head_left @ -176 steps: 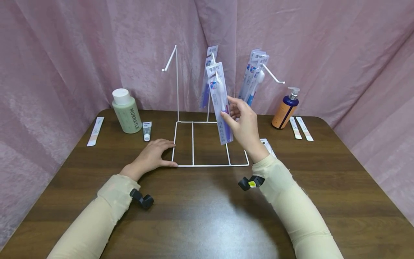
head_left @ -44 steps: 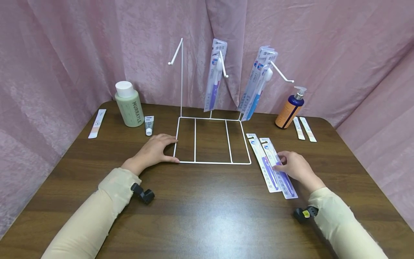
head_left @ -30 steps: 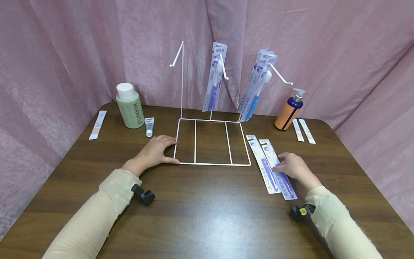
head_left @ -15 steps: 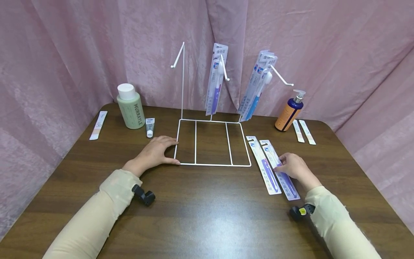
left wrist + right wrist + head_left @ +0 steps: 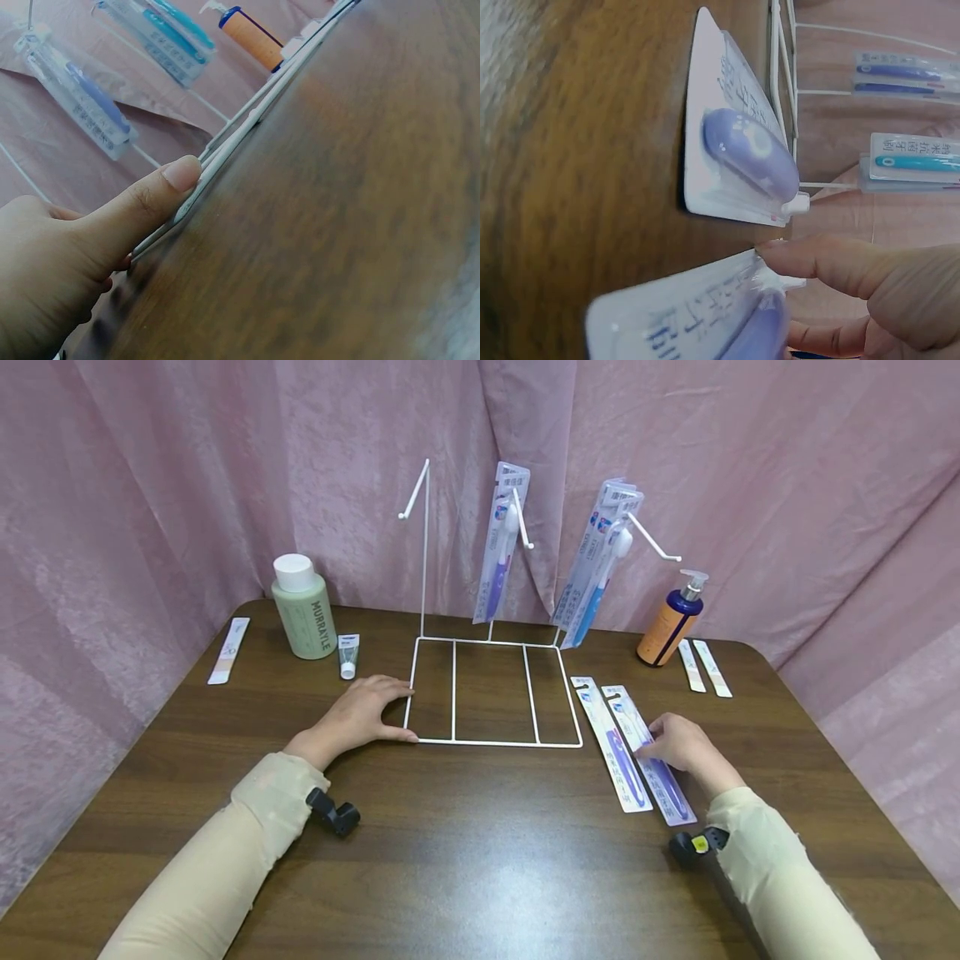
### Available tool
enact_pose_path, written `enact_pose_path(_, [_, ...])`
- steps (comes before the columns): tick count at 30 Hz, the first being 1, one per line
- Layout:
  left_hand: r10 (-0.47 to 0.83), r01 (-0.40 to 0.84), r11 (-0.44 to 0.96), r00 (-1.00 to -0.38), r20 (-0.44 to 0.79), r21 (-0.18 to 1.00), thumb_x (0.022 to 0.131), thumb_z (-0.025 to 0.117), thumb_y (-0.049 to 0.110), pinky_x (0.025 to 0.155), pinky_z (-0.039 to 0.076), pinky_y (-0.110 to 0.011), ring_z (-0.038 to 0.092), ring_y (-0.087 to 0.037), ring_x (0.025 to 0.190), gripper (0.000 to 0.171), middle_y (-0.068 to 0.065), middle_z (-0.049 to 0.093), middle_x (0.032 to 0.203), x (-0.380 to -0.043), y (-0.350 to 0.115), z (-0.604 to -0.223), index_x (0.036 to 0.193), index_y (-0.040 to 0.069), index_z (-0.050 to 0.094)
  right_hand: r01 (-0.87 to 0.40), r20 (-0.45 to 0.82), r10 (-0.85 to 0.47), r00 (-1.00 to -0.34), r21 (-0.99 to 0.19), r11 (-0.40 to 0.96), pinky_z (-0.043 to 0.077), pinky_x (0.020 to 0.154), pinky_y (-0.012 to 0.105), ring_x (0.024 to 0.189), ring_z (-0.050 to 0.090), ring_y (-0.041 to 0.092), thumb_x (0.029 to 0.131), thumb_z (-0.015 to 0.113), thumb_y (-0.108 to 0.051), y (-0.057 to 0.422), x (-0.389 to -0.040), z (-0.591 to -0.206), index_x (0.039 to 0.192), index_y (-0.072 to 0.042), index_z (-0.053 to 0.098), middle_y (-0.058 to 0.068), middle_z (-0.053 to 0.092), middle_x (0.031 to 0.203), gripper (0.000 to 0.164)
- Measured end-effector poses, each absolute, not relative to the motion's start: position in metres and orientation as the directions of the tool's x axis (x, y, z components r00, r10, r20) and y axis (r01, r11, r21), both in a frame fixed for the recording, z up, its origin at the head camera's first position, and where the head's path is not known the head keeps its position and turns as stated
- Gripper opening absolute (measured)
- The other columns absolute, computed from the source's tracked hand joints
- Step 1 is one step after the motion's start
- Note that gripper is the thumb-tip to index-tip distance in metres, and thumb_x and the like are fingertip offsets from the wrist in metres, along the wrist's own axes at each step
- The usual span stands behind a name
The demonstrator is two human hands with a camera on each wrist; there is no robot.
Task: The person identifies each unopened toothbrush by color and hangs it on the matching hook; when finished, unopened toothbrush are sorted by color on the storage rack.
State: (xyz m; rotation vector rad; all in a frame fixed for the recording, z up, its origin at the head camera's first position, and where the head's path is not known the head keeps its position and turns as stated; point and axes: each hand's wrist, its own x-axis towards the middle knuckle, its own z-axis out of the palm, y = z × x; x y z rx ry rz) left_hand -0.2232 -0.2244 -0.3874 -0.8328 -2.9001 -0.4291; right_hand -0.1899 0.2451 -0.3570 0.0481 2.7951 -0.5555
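Note:
My left hand rests at the near left corner of a white wire rack, its thumb lying straight along the base bar in the left wrist view. My right hand pinches a packaged toothbrush by its edges, thumb on one side and fingers on the other; the pack lies on the table. Just left of it lies a second toothbrush pack, untouched. Toothbrush packs with purple handles hang on the rack's middle hook, and several packs with blue handles on the right hook. The left hook carries nothing.
Left of the rack stand a green bottle with a white cap and a small tube. An orange pump bottle stands at the back right, beside two narrow sachets. Another sachet lies far left. A pink curtain hangs behind.
The toothbrush pack my right hand held at the middle hook now hangs there. That hand has moved down right to a pack on the table, which has shifted slightly. The left hand stays put.

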Motion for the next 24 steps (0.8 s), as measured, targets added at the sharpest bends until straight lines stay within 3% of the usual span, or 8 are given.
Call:
enact_pose_path(8, [0.505,0.53,0.813,-0.848,0.162,0.241,0.067,0.074,0.063,0.111,0.032,-0.051,0.045,-0.034,0.132,0.089,-0.015,0.056,0.138,-0.223,-0.225,-0.387,0.131,0.004,0.058,0.062,-0.23,-0.033,-0.973,-0.393,0.918,0.047,0.078,0.046,0.091,0.058,0.034,0.082,0.072,-0.026,0.252,-0.186,-0.358,0.121,0.012,0.052,0.027,0.061,0.104,0.058])
enact_pose_path(18, [0.501,0.528,0.813,-0.849,0.168,0.245,0.067,0.077,0.059,0.112,0.032,-0.051,0.046,-0.034,0.132,0.086,-0.014,0.056,0.137,-0.223,-0.224,-0.388,0.131,0.003,0.058,0.009,-0.105,-0.049,-0.993,-0.49,0.872,0.044,0.061,0.027,0.077,0.059,0.024,0.085,0.07,-0.02,0.267,-0.179,-0.348,0.122,0.011,0.05,0.023,0.065,0.094,0.053])
enact_pose_path(24, [0.503,0.53,0.814,-0.848,0.168,0.237,0.068,0.075,0.061,0.111,0.032,-0.052,0.046,-0.034,0.132,0.087,-0.015,0.056,0.137,-0.223,-0.224,-0.388,0.131,0.004,0.058,-0.037,0.052,-0.012,-0.999,-0.523,0.852,0.045,0.06,0.024,0.075,0.058,0.018,0.087,0.07,-0.02,0.271,-0.177,-0.328,0.126,0.009,0.05,0.024,0.064,0.096,0.052])
